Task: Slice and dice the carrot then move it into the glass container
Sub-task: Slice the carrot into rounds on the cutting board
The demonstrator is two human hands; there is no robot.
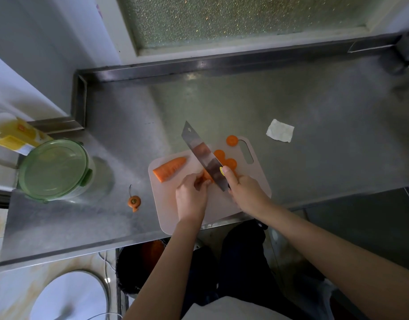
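While your right hand (244,189) wraps the cleaver (204,155) handle, forefinger laid along the blade, the edge sits angled across the carrot piece (207,177); your left hand (191,192) curls over that piece, fingertips pinning it to the cutting board (198,215); round slices (230,163) lie beyond the blade; a tapered half (169,169) rests left; the lidded glass container (54,169) stands well apart on the steel counter (314,135).

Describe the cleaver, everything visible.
The cleaver has a broad, rectangular, shiny steel blade with a hole in its far corner and a yellow sticker near the handle. The right hand grips the dark, mostly hidden handle, one fingertip on the blade. It tilts over the cutting board, edge at the carrot piece the left hand holds.
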